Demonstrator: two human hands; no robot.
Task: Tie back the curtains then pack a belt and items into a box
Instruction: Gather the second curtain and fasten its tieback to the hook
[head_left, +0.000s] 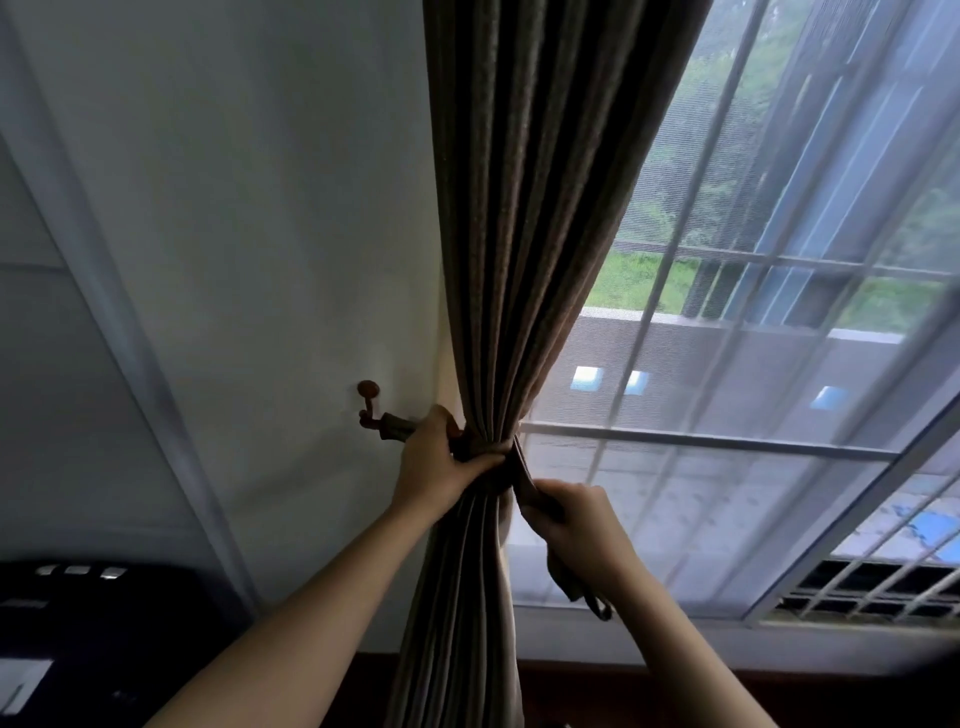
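Note:
A brown pleated curtain (524, 218) hangs at the left edge of the window, gathered into a tight bunch at waist height. My left hand (441, 457) is clamped around the bunch, fingers wrapped over the front. A matching fabric tie-back band (524, 480) runs around the bunch. One end of the band leads left to a small brown wall hook (370, 402). My right hand (576, 519) grips the band's free end, which hangs below the fist with a small loop at its tip. No belt or box shows in this view.
A white wall (249, 234) lies left of the curtain. The window (753, 338) with bars and a sheer screen fills the right side. A dark appliance (93, 623) sits at the lower left, and a dark wooden sill runs along the bottom.

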